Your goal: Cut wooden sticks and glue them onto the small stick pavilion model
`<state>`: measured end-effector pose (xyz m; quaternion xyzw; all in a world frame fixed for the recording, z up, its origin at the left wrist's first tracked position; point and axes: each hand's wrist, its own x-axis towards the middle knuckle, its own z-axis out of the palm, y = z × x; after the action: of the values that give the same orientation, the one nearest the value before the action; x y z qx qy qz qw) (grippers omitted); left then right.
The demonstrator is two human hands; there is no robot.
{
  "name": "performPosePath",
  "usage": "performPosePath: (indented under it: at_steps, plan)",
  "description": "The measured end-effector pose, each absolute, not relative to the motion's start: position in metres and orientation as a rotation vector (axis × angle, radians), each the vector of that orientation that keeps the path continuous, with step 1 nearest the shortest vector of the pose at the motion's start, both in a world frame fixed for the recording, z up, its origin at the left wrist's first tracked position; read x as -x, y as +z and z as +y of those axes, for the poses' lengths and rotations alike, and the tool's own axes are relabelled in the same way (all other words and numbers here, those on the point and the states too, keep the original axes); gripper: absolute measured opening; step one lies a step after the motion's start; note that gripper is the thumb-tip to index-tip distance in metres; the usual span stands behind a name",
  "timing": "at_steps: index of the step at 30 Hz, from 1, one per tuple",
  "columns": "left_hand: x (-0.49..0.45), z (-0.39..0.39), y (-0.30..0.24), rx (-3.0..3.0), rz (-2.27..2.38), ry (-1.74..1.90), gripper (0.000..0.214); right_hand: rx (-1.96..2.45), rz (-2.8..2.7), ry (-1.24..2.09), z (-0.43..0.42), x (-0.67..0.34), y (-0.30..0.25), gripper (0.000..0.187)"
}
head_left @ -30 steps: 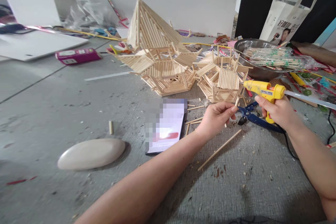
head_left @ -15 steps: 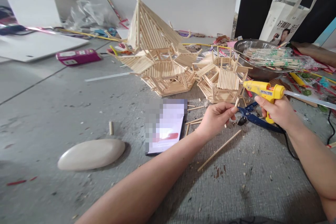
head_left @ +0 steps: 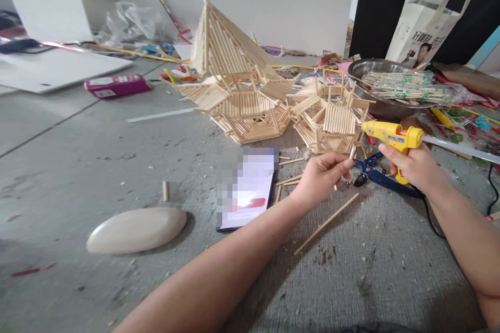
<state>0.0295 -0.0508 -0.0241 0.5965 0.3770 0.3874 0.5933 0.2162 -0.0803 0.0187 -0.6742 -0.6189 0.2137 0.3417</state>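
My right hand [head_left: 416,166] is closed round the handle of a yellow hot glue gun [head_left: 390,134], with a long glue stick [head_left: 461,146] poking out of its back. The gun's nozzle points left, close to the small wooden stick model [head_left: 332,117]. My left hand [head_left: 326,177] pinches a short piece of wooden stick [head_left: 352,152] upright, just in front of that model and below the nozzle. Blue-handled pliers or cutters [head_left: 386,177] lie on the floor between my hands. A single longer stick [head_left: 326,223] rests nearer me.
A larger stick model [head_left: 250,109] with a tall pointed roof stands left of the small one. A phone [head_left: 250,187], a smooth pale stone [head_left: 136,230] and a purple packet [head_left: 117,86] lie leftward. Behind right are a metal bowl [head_left: 385,109] of bagged sticks and a white bag [head_left: 424,26].
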Motion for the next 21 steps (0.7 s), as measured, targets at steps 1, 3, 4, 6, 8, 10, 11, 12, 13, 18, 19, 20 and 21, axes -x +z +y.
performPosePath:
  at_steps: [1, 3, 4, 6, 8, 10, 11, 12, 13, 18, 19, 20, 21]
  plan:
    - [-0.0294, -0.0507, -0.0243, -1.390, 0.878, 0.900, 0.023, 1.746, -1.610, 0.555, -0.0802, -0.2165, 0.0187, 0.030]
    - [-0.0293, -0.0506, -0.0246, -1.393, 0.880, 0.901, 0.023, 1.741, -1.610, 0.555, -0.0800, -0.2169, 0.0186, 0.030]
    - [-0.0293, -0.0506, -0.0246, -1.395, 0.881, 0.900, 0.023, 1.742, -1.609, 0.561, -0.0800, -0.2171, 0.0185, 0.030]
    - [-0.0293, -0.0505, -0.0245, -1.396, 0.885, 0.898, 0.023, 1.747, -1.605, 0.577, -0.0799, -0.2174, 0.0182, 0.030]
    - [-0.0293, -0.0505, -0.0239, -1.396, 0.886, 0.896, 0.022, 1.748, -1.601, 0.584, -0.0799, -0.2175, 0.0179, 0.029]
    - [-0.0293, -0.0506, -0.0231, -1.393, 0.886, 0.893, 0.022, 1.755, -1.600, 0.582, -0.0800, -0.2174, 0.0177, 0.029]
    - [-0.0293, -0.0507, -0.0227, -1.391, 0.887, 0.890, 0.022, 1.762, -1.600, 0.587, -0.0802, -0.2173, 0.0178, 0.029]
    - [-0.0292, -0.0508, -0.0222, -1.389, 0.887, 0.889, 0.021, 1.768, -1.596, 0.596, -0.0804, -0.2172, 0.0180, 0.029]
    - [-0.0292, -0.0509, -0.0219, -1.387, 0.888, 0.889, 0.021, 1.771, -1.593, 0.605, -0.0808, -0.2171, 0.0184, 0.029]
    - [-0.0293, -0.0512, -0.0224, -1.385, 0.883, 0.894, 0.023, 1.755, -1.598, 0.628, -0.0822, -0.2173, 0.0200, 0.030]
    - [-0.0293, -0.0511, -0.0228, -1.385, 0.882, 0.896, 0.023, 1.766, -1.597, 0.635, -0.0823, -0.2175, 0.0198, 0.030]
    - [-0.0293, -0.0510, -0.0233, -1.385, 0.881, 0.897, 0.023, 1.779, -1.592, 0.640, -0.0823, -0.2178, 0.0194, 0.031]
    - [-0.0293, -0.0509, -0.0236, -1.384, 0.881, 0.896, 0.023, 1.786, -1.586, 0.643, -0.0823, -0.2183, 0.0188, 0.031]
